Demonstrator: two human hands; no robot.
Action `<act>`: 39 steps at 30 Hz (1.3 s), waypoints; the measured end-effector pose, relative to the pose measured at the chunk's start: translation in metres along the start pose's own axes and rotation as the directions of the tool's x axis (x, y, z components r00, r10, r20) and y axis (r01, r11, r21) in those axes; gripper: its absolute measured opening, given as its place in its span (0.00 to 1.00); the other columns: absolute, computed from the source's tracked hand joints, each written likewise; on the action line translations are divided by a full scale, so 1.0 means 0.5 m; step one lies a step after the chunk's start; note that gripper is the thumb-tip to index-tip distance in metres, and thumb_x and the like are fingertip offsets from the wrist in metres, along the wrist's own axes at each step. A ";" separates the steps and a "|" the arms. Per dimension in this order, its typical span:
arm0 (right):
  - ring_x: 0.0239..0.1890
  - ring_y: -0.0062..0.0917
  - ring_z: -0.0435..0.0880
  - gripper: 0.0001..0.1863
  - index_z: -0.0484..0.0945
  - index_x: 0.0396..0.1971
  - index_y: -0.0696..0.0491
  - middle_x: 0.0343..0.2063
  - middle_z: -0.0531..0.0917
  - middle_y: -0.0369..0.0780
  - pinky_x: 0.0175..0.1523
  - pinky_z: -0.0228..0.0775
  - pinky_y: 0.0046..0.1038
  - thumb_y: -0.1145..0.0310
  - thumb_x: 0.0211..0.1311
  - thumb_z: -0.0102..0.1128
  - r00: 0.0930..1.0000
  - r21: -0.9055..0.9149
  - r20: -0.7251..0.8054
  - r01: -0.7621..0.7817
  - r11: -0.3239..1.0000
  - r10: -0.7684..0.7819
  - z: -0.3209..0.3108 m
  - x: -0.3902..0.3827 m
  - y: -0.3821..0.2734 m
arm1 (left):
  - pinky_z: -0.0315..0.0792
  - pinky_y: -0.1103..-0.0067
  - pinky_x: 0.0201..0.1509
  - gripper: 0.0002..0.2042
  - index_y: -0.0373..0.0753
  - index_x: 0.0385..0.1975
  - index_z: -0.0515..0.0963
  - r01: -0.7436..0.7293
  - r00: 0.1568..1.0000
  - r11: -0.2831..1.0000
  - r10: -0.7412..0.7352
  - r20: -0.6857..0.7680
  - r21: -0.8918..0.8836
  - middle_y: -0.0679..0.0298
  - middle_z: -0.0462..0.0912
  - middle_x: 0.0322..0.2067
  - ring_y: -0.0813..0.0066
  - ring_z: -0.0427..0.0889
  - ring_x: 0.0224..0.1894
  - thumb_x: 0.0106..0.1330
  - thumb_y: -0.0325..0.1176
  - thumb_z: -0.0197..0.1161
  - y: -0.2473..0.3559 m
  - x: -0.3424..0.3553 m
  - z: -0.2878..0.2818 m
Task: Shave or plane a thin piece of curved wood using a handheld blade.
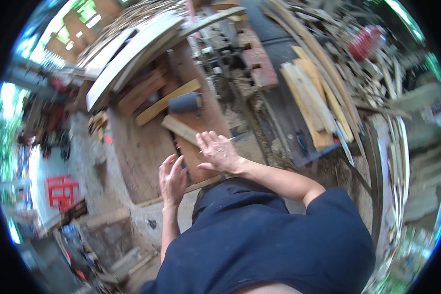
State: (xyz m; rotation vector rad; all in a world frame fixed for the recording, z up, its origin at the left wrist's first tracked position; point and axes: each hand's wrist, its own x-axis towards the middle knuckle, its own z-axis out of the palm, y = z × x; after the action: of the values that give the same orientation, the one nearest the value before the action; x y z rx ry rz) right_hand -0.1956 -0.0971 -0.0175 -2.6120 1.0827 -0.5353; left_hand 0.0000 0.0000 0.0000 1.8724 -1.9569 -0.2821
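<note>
A short pale strip of wood [180,129] lies slanted on the brown wooden work table [144,169]. Over its near end my right hand [219,153] is spread palm down, fingers stretched out. A small thin yellowish tip [232,139] shows beside that hand; whether the hand holds it I cannot tell. My left hand [172,180] hovers by the table's near part, fingers apart and slightly bent, nothing seen in it. Past the strip sits a dark blue-grey roll or cylinder [184,103], close to a longer yellowish board [167,102].
Long curved planks [127,56] cross the table's far left. Right of the table is machinery [225,63] amid sawdust, then a dark bench with stacked boards [308,95]. A red round object [366,43] lies among scraps at far right. A red plastic stool [61,192] stands at left.
</note>
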 end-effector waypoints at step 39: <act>0.54 0.42 0.68 0.52 0.72 0.50 0.61 0.48 0.71 0.50 0.58 0.62 0.45 0.29 0.34 0.66 0.911 -0.089 0.398 0.159 0.983 -0.111 0.041 0.384 0.160 | 0.69 0.69 0.55 0.18 0.41 0.48 0.76 0.190 0.968 0.980 -0.196 -0.155 -0.057 0.57 0.74 0.48 0.57 0.73 0.50 0.55 0.26 0.63 -0.129 -0.096 -0.045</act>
State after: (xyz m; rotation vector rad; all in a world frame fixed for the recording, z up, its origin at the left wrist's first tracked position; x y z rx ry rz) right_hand -0.1108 -0.2882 -0.0209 -2.7452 0.8289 0.0372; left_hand 0.0684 0.0458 -0.0147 1.9960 -1.6551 -0.2202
